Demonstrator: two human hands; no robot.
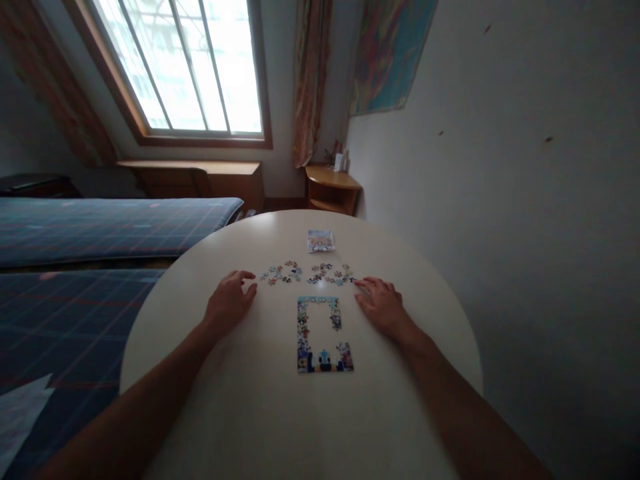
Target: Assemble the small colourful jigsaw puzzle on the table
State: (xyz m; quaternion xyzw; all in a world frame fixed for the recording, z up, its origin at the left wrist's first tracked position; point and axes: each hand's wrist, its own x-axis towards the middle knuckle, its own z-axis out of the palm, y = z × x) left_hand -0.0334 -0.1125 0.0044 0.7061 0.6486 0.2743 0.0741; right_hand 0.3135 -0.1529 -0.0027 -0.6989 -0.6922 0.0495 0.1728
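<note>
Puzzle border (303, 327), gapped at right, lies on table (240, 393); left hand (231, 297) and right hand (383, 304), both unclenched, flank loose pieces (323, 268).

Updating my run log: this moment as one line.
left hand: open, near left pieces; right hand: open, near right pieces; puzzle border: right gap

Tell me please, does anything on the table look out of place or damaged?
One thing stands out: the puzzle frame has a gap low in its right side, above the bottom-right corner, so its outline looks broken there. The loose pieces beyond it are too small to check for damage.
</note>
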